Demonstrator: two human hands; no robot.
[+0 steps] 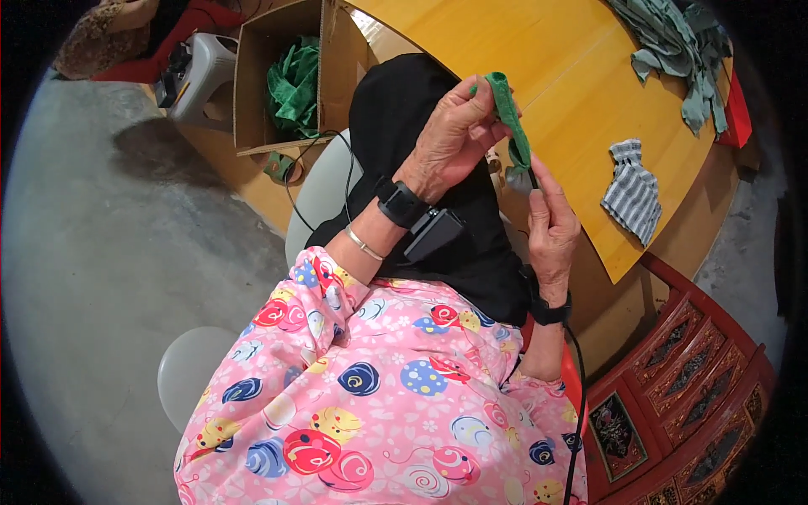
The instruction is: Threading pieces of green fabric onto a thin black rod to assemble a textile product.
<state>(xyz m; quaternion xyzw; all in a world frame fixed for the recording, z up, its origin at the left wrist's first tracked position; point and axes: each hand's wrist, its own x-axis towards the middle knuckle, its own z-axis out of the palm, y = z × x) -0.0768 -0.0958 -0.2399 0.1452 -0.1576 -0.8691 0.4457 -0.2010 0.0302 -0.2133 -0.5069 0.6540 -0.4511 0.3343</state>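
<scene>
My left hand [461, 130] pinches the upper part of a narrow green fabric strip [513, 122] held up over my lap, near the table's edge. The strip hangs down in a loose fold toward my right hand [552, 231]. There the thumb and index finger close on a thin dark thing [532, 178] at the strip's lower end; its kind I cannot make out. A small greyish bit [517, 179] shows beside it. Both wrists wear black bands, and a dark box-shaped device [435, 236] sits below my left wrist.
A yellow wooden table [581, 109] lies ahead and right, bearing a grey-striped cloth piece [633, 192] and a pile of grey-green cloth [677, 55]. A cardboard box [341, 84] with green fabric [295, 88] stands far left. A carved red wooden chair [682, 370] is at right.
</scene>
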